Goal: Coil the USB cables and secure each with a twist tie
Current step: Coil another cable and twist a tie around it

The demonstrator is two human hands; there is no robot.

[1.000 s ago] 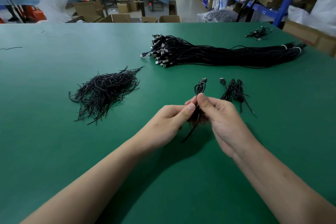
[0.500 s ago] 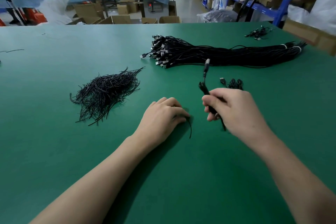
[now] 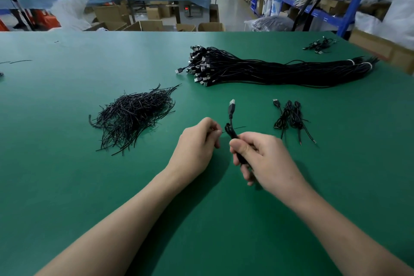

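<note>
Wrapping the tie is the step I judge to be in hand. From my remote seat I see the right hand [image 3: 266,159] with fingers and thumb curled round the coiled cable [image 3: 230,131], over the front middle of the green table [image 3: 67,186]. The USB plug [image 3: 232,105] sticks up out of the fist. The left hand [image 3: 197,143] has its fingers curled and pinches one end of a thin twist tie [image 3: 238,128]. The tie runs across the coil just above the right thumb, and its free end pokes out to the right.

To do this well, I would squeeze the loops flat so none springs loose and set the tie at the coil's waist rather than near the plug. Then I would pull it snug, cross both ends and twist them several turns (a loose tie would likely slide off such slick cable). A firm pinch close to the coil should give better control than holding the tip.

Counting: one cable and one tie in hand. The finished coils [image 3: 289,116] lie just right of the hands; I make out two looped tops but only one plug, so probably two. One pile of spare ties [image 3: 134,116] lies to the left and one long bundle of uncoiled cables [image 3: 280,71] beyond, both too many to count. One small clump of cables [image 3: 319,44] lies near the far right edge.
</note>
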